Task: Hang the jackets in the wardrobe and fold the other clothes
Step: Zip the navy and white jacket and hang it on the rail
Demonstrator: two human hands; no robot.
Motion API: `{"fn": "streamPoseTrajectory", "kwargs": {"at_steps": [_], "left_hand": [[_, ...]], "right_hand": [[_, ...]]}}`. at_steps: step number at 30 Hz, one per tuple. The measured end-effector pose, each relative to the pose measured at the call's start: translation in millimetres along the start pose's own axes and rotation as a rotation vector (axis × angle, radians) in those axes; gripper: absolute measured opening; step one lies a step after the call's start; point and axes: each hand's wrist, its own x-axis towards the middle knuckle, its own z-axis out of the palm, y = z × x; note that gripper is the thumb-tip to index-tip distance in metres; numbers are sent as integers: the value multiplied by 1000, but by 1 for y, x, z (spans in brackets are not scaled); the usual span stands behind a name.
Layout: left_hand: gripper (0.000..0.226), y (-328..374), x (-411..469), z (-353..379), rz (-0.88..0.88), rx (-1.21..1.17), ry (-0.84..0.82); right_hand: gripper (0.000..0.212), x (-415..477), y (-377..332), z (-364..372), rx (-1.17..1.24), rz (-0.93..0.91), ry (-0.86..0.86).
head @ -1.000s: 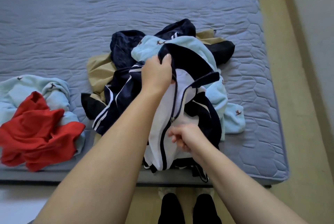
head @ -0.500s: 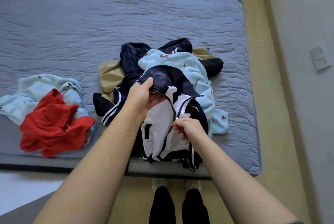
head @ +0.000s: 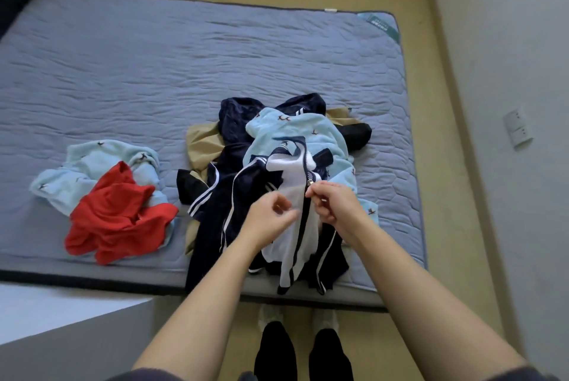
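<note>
Two hands meet over a navy and white jacket [head: 288, 257] lying at the lower centre of the frame, on the near edge of a grey quilted mattress [head: 154, 72], its hem hanging over that edge. The right hand [head: 334, 206] has its thumb and fingertips [head: 311, 193] pinched on the zip pull [head: 309, 184], about two thirds of the way up the dark zip line, with the other fingers curled under. The left hand [head: 271, 220] sits just left of the zip over the white front panel; its fingers are loosely curled, but blur hides whether they grip the cloth. The jacket lies on top of a heap that includes a light blue garment [head: 311, 125] and a tan garment [head: 203, 143]. Well apart at middle left, a red garment [head: 120, 217] lies on another pale blue piece [head: 92, 162].
</note>
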Motion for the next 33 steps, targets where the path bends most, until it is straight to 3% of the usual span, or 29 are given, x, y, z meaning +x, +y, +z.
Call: {"fn": "streamPoseTrajectory", "kwargs": {"at_steps": [4,8,12,15,19,22,24,27,29,31,33], "left_hand": [[23,18,-3,10,129,260,52],[30,36,-9,3,283,369,120],[29,33,-22,0,297,468,121],[28,23,-33,5,211,481,102],[6,34,-50,-15,16,367,56],[5,70,-59,-49,-54,65,286],[19,110,-68,-65,-76,-150,336],[42,161,-84,-68,-248,-59,209],[36,174,-97,-62,-377,25,118],[19,173,-115,-60,-442,-10,150],[24,165,-140,-63,-480,-169,243]], "right_hand": [[23,-20,-26,2,27,-21,-51],[24,-32,-50,1,106,-73,-21],[28,-40,-69,-1,155,-159,-37],[28,-48,-74,-3,119,-188,-109],[29,-64,-68,-14,-37,-191,-240],[28,-78,-60,-21,-146,-207,-380],[28,-89,-55,-22,-196,-209,-467],[29,-108,-49,-15,-256,-212,-586],[29,-121,-47,-12,-297,-208,-647],[29,-135,-45,-8,-322,-202,-714],[29,-146,-43,-6,-338,-201,-779]]}}
